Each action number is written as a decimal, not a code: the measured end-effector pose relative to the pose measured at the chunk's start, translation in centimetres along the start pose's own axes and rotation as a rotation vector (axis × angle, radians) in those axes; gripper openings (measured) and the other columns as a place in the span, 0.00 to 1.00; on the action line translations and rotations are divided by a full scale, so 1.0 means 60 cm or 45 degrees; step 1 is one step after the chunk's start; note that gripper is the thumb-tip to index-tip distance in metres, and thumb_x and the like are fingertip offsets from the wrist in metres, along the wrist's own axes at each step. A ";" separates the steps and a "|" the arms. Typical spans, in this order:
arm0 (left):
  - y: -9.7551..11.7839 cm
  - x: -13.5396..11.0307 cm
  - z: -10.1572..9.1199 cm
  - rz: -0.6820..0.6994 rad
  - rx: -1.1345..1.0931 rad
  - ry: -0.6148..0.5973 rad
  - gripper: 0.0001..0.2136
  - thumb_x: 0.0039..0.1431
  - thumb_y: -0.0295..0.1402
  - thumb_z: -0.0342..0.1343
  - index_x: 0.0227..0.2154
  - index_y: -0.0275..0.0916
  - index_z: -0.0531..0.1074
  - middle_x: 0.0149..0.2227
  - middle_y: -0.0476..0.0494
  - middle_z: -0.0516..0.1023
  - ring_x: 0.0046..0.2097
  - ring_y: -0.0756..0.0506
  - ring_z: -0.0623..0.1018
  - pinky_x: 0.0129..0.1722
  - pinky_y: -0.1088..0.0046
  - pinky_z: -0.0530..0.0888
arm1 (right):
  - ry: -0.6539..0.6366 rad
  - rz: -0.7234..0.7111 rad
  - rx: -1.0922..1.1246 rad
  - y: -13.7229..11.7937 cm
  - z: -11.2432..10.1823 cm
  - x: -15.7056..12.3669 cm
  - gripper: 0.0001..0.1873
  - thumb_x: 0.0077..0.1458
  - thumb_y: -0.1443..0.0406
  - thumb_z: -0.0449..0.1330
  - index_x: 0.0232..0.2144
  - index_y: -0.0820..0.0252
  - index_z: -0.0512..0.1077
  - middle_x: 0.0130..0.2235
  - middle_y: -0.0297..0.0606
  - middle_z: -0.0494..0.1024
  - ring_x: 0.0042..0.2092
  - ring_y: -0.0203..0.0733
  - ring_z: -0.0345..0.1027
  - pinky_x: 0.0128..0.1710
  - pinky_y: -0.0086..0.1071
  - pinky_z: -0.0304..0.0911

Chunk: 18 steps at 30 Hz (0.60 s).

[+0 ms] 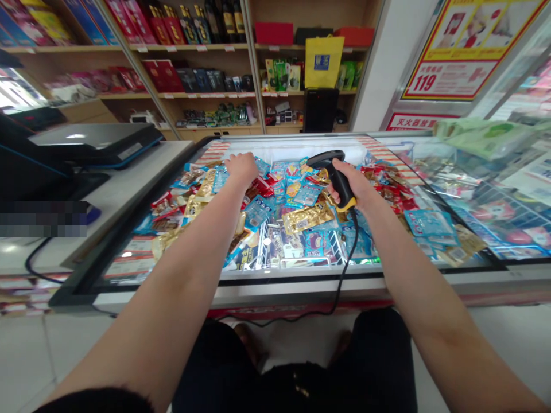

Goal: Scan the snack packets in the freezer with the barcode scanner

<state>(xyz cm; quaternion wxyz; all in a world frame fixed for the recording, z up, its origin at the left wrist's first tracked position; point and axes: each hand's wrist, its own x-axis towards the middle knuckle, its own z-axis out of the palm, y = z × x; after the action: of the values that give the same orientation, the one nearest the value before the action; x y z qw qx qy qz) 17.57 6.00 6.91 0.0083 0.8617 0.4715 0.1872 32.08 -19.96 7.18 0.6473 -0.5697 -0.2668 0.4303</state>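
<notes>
My right hand (353, 182) is wrapped round a black and yellow barcode scanner (340, 184). The scanner's head points left, above the packets, and its black cable hangs from the handle toward the freezer's front edge. My left hand (241, 167) is over the left part of the pile with its fingers curled down. Beside those fingers is a blue snack packet (220, 179); whether they grip it is hidden. Blue, red and gold snack packets lie spread over the glass top, among them a gold packet (308, 218) below the scanner.
A glass-topped chest freezer (301, 291) stands before me, white wire baskets (260, 248) showing through it. On the left counter (174, 154) sits a flat scale (97, 140). Behind are stocked shelves (202, 47) and a yellow bag (323, 77). The scanner cable (340, 289) loops along the front.
</notes>
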 end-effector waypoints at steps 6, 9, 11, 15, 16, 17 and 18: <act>0.005 0.001 0.009 -0.001 0.113 -0.035 0.20 0.53 0.33 0.52 0.49 0.35 0.74 0.56 0.28 0.70 0.60 0.29 0.64 0.57 0.48 0.58 | -0.011 -0.016 0.007 0.000 -0.002 0.000 0.20 0.64 0.50 0.52 0.30 0.60 0.66 0.18 0.36 0.71 0.15 0.33 0.61 0.12 0.25 0.59; 0.023 -0.008 0.004 0.046 0.106 0.018 0.21 0.54 0.34 0.52 0.50 0.35 0.74 0.55 0.29 0.71 0.59 0.30 0.66 0.58 0.49 0.58 | -0.010 -0.016 0.008 -0.001 -0.005 0.000 0.20 0.64 0.50 0.52 0.31 0.60 0.66 0.18 0.36 0.71 0.15 0.34 0.62 0.12 0.25 0.59; 0.042 -0.020 0.002 0.096 0.092 0.003 0.21 0.54 0.36 0.53 0.50 0.35 0.74 0.54 0.29 0.73 0.58 0.31 0.68 0.58 0.51 0.59 | 0.003 -0.003 0.010 -0.002 -0.007 0.000 0.19 0.64 0.51 0.52 0.31 0.60 0.67 0.18 0.36 0.72 0.14 0.34 0.62 0.11 0.26 0.59; 0.090 -0.060 0.007 0.172 0.034 -0.226 0.21 0.55 0.41 0.54 0.48 0.36 0.74 0.51 0.32 0.76 0.53 0.34 0.73 0.52 0.60 0.68 | 0.033 0.025 0.026 -0.007 -0.009 -0.003 0.19 0.65 0.52 0.51 0.32 0.61 0.67 0.17 0.36 0.70 0.14 0.35 0.61 0.11 0.26 0.58; 0.102 -0.072 0.009 0.182 0.012 -0.288 0.21 0.55 0.43 0.54 0.48 0.36 0.74 0.50 0.32 0.77 0.53 0.35 0.74 0.50 0.62 0.70 | 0.041 0.032 0.030 -0.008 -0.010 -0.004 0.19 0.65 0.52 0.50 0.32 0.61 0.68 0.17 0.35 0.70 0.14 0.35 0.61 0.11 0.26 0.58; 0.114 -0.083 0.011 0.194 -0.009 -0.347 0.23 0.54 0.46 0.55 0.47 0.36 0.74 0.49 0.33 0.77 0.52 0.35 0.75 0.49 0.63 0.71 | 0.048 0.039 0.034 -0.009 -0.012 -0.006 0.19 0.65 0.52 0.50 0.33 0.61 0.68 0.17 0.35 0.70 0.14 0.34 0.61 0.11 0.26 0.58; 0.124 -0.094 0.013 0.210 -0.027 -0.398 0.24 0.53 0.48 0.56 0.46 0.36 0.74 0.49 0.32 0.77 0.52 0.35 0.75 0.48 0.64 0.71 | 0.057 0.046 0.034 -0.009 -0.015 -0.008 0.19 0.65 0.52 0.50 0.34 0.61 0.68 0.17 0.34 0.70 0.14 0.34 0.61 0.11 0.25 0.58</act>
<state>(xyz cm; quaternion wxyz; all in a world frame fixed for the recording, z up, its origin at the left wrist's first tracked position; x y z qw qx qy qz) 21.10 -2.61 5.81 0.0754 0.9160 0.3901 0.0561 32.73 -20.78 7.59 0.6529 -0.5751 -0.2362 0.4325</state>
